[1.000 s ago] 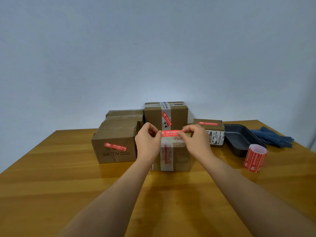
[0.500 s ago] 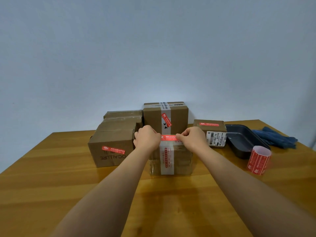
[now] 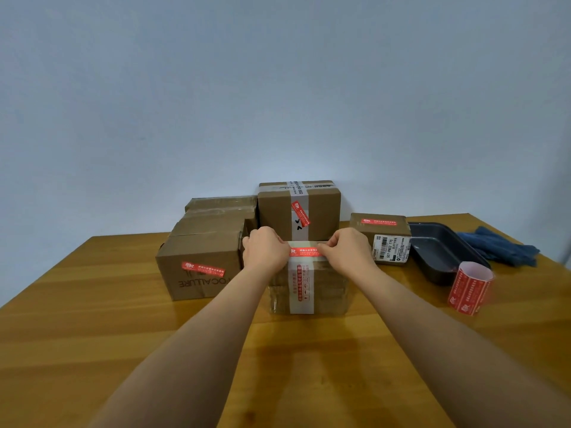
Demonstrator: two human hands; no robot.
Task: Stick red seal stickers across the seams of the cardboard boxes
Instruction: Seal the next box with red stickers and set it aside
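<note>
On front box (image 3: 309, 285) top edge, my L hand (image 3: 264, 251) & R hand (image 3: 349, 253) pinch red sticker (image 3: 304, 251) ends, fingers curled; bare table (image 3: 92, 335) nearer me.

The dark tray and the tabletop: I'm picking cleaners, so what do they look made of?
The dark tray looks like metal with a dull grey, perhaps non-stick, coating: thin rolled rim, faint sheen. The tabletop looks like varnished wood: amber plank bands and glossy reflections, though laminate is possible.
</note>
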